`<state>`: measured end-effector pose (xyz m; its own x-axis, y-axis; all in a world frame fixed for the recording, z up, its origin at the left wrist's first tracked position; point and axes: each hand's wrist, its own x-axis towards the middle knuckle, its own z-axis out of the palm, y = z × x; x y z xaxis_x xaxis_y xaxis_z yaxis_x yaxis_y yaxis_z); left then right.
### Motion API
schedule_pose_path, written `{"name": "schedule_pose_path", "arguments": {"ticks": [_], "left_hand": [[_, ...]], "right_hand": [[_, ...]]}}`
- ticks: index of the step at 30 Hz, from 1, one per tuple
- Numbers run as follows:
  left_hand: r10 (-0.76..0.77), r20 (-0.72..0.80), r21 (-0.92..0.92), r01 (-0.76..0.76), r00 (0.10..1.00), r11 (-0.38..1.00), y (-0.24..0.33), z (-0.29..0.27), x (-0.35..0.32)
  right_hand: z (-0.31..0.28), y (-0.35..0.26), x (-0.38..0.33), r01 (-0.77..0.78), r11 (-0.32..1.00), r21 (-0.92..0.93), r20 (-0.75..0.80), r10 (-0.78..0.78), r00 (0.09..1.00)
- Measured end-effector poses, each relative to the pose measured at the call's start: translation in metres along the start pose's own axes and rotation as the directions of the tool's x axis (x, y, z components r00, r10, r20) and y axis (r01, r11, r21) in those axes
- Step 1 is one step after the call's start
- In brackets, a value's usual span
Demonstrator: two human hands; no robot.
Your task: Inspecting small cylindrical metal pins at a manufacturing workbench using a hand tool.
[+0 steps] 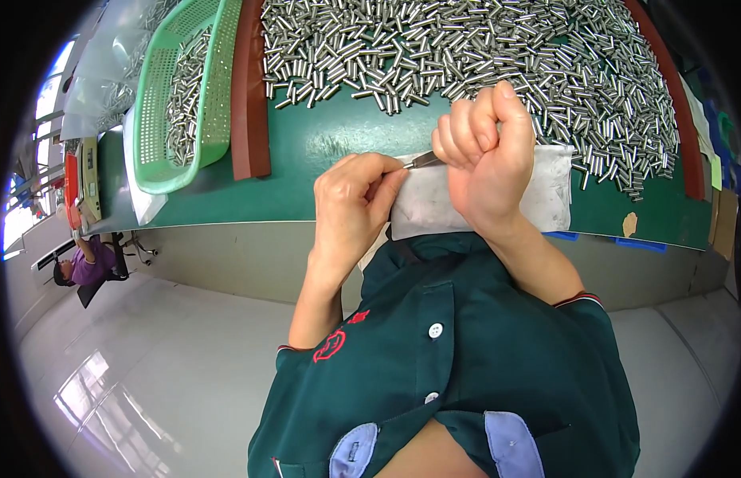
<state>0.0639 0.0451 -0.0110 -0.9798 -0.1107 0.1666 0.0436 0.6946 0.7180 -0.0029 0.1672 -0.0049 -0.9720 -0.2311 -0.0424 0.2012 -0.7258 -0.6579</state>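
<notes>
My left hand [353, 209] and my right hand [486, 151] meet over a white cloth [546, 199] at the near edge of a green table [307, 151]. Between them is a thin metal pin [422, 160]. The left fingertips pinch one end of it and the right fist closes around the other. A large heap of shiny metal pins [482, 48] covers the table just beyond my hands.
A green perforated basket [187, 88] holding more pins stands at the table's left, beside a brown raised strip [249, 88]. Another brown strip [673, 103] borders the right side. A person in purple [88, 267] sits far left on the pale floor.
</notes>
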Motion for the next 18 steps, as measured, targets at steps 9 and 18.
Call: {"name": "schedule_pose_path", "arguments": {"ticks": [9, 18], "left_hand": [[0.033, -0.007, -0.001, -0.033, 0.999, 0.999, -0.001, 0.0, 0.002], [-0.311, 0.265, -0.892, 0.354, 0.913, 0.28, -0.008, -0.017, 0.004]], "right_hand": [[0.007, 0.001, -0.001, 0.029, 0.995, -0.095, 0.027, -0.026, 0.999], [0.007, 0.002, -0.003, 0.022, 0.995, -0.101, 0.034, -0.019, 0.999]]}}
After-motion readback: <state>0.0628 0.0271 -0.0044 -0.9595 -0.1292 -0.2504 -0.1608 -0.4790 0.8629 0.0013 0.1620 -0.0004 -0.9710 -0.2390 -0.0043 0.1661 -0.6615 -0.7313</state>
